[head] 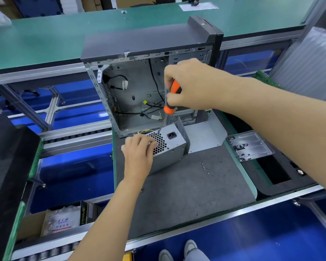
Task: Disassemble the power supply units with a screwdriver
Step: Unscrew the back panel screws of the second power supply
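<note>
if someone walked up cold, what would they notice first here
Probably the orange-handled screwdriver at centre, gripped by the right hand, its tip down on the grey power supply unit that the left hand steadies on the dark mat. Right behind stands the opened computer case, loose cables showing inside.

the screwdriver (172, 95) is showing an orange handle with black bands and a silvery shaft. the power supply unit (168, 147) is showing plain grey metal, with a honeycomb pattern of holes on its face and a black socket at that grille's 2 o'clock. the mat (186, 185) is lying dark grey, edged in green. the computer case (143, 76) is showing a dark grey lid, a pale grey interior and black cables. the far bench (45, 38) is showing teal green.
</note>
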The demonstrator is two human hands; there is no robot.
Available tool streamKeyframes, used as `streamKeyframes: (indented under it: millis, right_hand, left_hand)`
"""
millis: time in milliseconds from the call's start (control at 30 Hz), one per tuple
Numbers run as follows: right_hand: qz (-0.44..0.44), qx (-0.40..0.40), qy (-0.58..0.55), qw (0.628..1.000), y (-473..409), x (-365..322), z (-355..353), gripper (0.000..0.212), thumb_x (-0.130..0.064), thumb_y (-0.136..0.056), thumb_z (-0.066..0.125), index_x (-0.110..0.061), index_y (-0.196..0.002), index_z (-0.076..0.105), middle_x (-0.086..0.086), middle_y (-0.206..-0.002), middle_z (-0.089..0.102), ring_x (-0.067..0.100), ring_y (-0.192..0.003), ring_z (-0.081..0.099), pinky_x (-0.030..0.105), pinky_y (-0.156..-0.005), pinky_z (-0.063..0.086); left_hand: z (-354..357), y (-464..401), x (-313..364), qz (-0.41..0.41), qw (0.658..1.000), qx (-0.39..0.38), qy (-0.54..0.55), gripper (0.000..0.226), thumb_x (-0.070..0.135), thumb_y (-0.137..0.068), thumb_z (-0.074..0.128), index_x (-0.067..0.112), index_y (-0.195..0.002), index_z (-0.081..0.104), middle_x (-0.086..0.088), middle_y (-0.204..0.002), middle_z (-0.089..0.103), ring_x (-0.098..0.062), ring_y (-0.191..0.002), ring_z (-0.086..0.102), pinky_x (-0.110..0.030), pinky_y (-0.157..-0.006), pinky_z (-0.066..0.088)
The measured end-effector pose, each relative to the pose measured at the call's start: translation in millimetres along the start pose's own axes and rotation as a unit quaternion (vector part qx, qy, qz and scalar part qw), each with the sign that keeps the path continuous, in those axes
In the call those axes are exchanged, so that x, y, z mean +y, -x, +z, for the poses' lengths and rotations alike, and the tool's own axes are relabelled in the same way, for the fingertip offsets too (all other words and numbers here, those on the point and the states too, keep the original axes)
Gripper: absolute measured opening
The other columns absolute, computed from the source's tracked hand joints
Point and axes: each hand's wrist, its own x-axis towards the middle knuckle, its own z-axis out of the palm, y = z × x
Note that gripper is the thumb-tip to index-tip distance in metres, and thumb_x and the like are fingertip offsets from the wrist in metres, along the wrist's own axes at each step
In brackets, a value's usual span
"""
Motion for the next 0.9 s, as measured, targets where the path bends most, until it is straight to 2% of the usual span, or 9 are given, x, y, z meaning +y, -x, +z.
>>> streamKeyframes:
  millis: [100, 267, 333, 400, 467, 533, 633, 767, 900]
  right_hand:
    - [0.003, 0.030, -0.035, 0.999, -2, 0, 3, 0.015, -0.035, -0.082, 0.061, -0.025, -0.092, 0.056, -0.004, -0.086, 0.057, 0.021, -0.083, 0.057, 0.040, -0.073, 0.053]
    - [-0.001, 0.050, -0.066, 0.997, -4, -1, 18, 0.014, -0.034, -0.081, 0.061, -0.023, -0.090, 0.057, -0.006, -0.082, 0.060, 0.016, -0.079, 0.055, 0.035, -0.069, 0.049]
    - [0.005, 0.057, -0.079, 0.995, -4, 1, 26, 0.015, -0.035, -0.081, 0.061, -0.023, -0.090, 0.058, -0.004, -0.084, 0.062, 0.015, -0.080, 0.054, 0.034, -0.068, 0.049]
    - [0.009, 0.064, -0.090, 0.994, -3, 2, 34, 0.016, -0.034, -0.081, 0.062, -0.022, -0.091, 0.060, -0.004, -0.084, 0.062, 0.014, -0.078, 0.054, 0.032, -0.067, 0.048]
    - [0.018, 0.067, -0.107, 0.992, -2, 3, 41, 0.015, -0.033, -0.081, 0.063, -0.023, -0.092, 0.061, -0.005, -0.083, 0.063, 0.013, -0.076, 0.054, 0.029, -0.064, 0.047]
    - [0.033, 0.067, -0.134, 0.988, 1, 5, 47, 0.014, -0.032, -0.080, 0.064, -0.024, -0.091, 0.061, -0.006, -0.084, 0.063, 0.010, -0.074, 0.056, 0.025, -0.061, 0.044]
    - [0.053, 0.077, -0.162, 0.982, 6, 10, 54, 0.013, -0.033, -0.080, 0.065, -0.025, -0.089, 0.061, -0.009, -0.081, 0.062, 0.005, -0.069, 0.056, 0.022, -0.058, 0.042]
    - [0.069, 0.088, -0.181, 0.977, 14, 16, 60, 0.011, -0.030, -0.082, 0.065, -0.022, -0.088, 0.060, -0.011, -0.075, 0.059, -0.007, -0.065, 0.051, 0.008, -0.055, 0.037]
    - [0.087, 0.095, -0.191, 0.973, 22, 21, 62, 0.010, -0.028, -0.083, 0.067, -0.022, -0.088, 0.061, -0.009, -0.070, 0.059, -0.007, -0.061, 0.050, 0.006, -0.050, 0.035]
  left_hand:
    - [-7, 15, -16, -0.055, 0.996, 0.008, 0.070, 0.007, 0.006, -0.094, 0.066, 0.009, -0.094, 0.072, 0.001, -0.087, 0.065, -0.018, -0.083, 0.050, -0.042, -0.075, 0.046]
    - [-19, 41, -35, -0.134, 0.984, 0.065, 0.097, 0.014, 0.004, -0.095, 0.064, 0.005, -0.106, 0.072, 0.001, -0.094, 0.070, -0.011, -0.079, 0.058, -0.023, -0.077, 0.049]
    - [-20, 54, -42, -0.218, 0.970, 0.025, 0.100, 0.016, 0.011, -0.095, 0.067, 0.010, -0.110, 0.071, 0.005, -0.097, 0.070, -0.010, -0.083, 0.062, -0.025, -0.081, 0.051]
    - [-17, 70, -52, -0.282, 0.952, -0.062, 0.101, 0.013, 0.016, -0.094, 0.068, 0.013, -0.107, 0.071, 0.006, -0.096, 0.070, -0.012, -0.086, 0.065, -0.026, -0.083, 0.051]
    - [-14, 87, -57, -0.277, 0.949, -0.131, 0.072, 0.008, 0.016, -0.095, 0.068, 0.014, -0.100, 0.073, 0.004, -0.093, 0.070, -0.015, -0.084, 0.063, -0.021, -0.078, 0.044]
    - [-11, 99, -57, -0.251, 0.953, -0.164, 0.034, 0.009, 0.015, -0.095, 0.067, 0.011, -0.097, 0.075, -0.001, -0.091, 0.068, -0.018, -0.081, 0.060, -0.018, -0.077, 0.038]
    - [-6, 109, -56, -0.217, 0.956, -0.196, 0.005, 0.011, 0.010, -0.095, 0.066, 0.007, -0.096, 0.076, -0.008, -0.090, 0.065, -0.025, -0.085, 0.059, -0.024, -0.079, 0.040]
    - [2, 114, -59, -0.200, 0.959, -0.201, 0.001, 0.011, 0.009, -0.094, 0.067, 0.006, -0.097, 0.077, -0.007, -0.090, 0.061, -0.025, -0.087, 0.058, -0.033, -0.084, 0.048]
    - [4, 117, -62, -0.193, 0.964, -0.185, 0.006, 0.009, 0.009, -0.092, 0.070, 0.007, -0.095, 0.078, -0.006, -0.087, 0.058, -0.025, -0.085, 0.056, -0.035, -0.082, 0.049]
